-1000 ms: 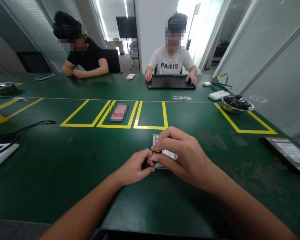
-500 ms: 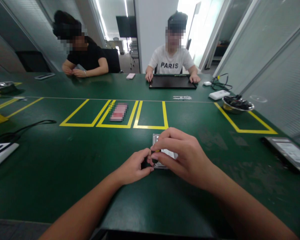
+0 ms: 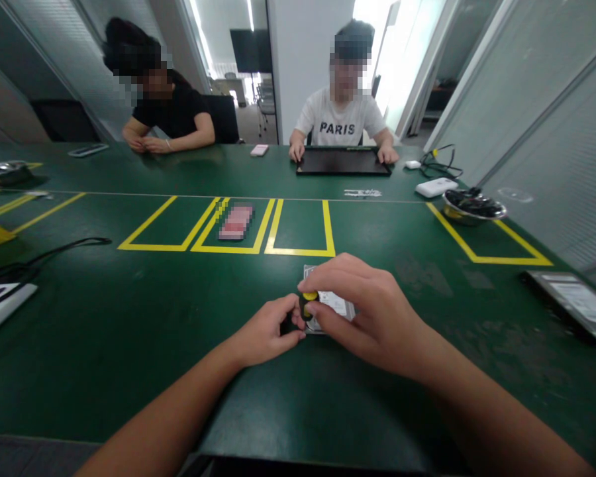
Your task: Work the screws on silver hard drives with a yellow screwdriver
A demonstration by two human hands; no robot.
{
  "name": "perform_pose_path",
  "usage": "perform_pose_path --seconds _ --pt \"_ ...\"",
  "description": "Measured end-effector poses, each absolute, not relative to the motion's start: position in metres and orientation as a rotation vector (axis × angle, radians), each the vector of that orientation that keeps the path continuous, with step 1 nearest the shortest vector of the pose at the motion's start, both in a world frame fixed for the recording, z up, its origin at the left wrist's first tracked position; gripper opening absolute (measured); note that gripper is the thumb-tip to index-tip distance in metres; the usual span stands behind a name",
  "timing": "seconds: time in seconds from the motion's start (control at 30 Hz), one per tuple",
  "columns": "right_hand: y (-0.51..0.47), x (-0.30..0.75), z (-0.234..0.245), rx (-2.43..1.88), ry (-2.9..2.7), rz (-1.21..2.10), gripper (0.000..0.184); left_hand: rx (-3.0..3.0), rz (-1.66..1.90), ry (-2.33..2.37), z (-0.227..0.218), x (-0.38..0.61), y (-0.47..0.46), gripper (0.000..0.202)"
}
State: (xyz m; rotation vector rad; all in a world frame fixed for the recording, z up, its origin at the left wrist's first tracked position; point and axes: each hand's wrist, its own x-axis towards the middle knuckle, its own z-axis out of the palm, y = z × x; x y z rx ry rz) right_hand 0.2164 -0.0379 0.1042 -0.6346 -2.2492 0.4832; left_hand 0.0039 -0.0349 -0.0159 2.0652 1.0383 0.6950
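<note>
A small silver hard drive (image 3: 336,303) with a white label lies on the green table in front of me, partly covered by my hands. My right hand (image 3: 365,305) is above it, pinching the black and yellow handle of a short screwdriver (image 3: 308,306) between thumb and fingers. The screwdriver stands roughly upright over the drive's left side; its tip is hidden. My left hand (image 3: 275,331) is curled at the drive's left edge, thumb at the near corner and fingers beside the screwdriver, holding the drive.
Yellow tape (image 3: 298,252) marks boxes on the table, one with a pink phone-like item (image 3: 237,222). To the right are a larger drive (image 3: 573,305) and a metal bowl (image 3: 474,207) of dark parts. A white device (image 3: 7,308) with cable lies left. Two people sit opposite, one holding a black panel (image 3: 344,161).
The fingers of my right hand have shifted and opened slightly around the screwdriver, so more of its yellow and black handle shows. My left hand and the drive have stayed put.
</note>
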Motion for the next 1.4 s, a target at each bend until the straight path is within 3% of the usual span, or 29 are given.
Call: perform_pose_path --seconds 0.2,0.43,0.6,0.87,1.4 --pt "-0.0377 0.2148 0.1041 -0.671 -2.247 0.483 0.008 2.107 0.672 1.018 -0.0143 0.003 -0.0341 0.019" --pt "-0.0376 0.2159 0.1023 -0.606 -2.246 0.504 0.019 2.109 0.669 1.011 -0.0118 0.0031 -0.0345 0.02" --pt "-0.0377 0.2143 0.1035 -0.653 -2.247 0.514 0.008 2.066 0.679 0.988 -0.0121 0.0045 -0.0343 0.016" --pt "-0.0378 0.2152 0.1024 -0.593 -2.241 0.502 0.017 2.084 0.646 1.019 -0.0135 0.0035 -0.0339 0.016" --pt "-0.0355 0.2142 0.0996 -0.603 -2.218 0.465 0.014 2.082 0.673 1.02 -0.0134 0.004 -0.0339 0.013"
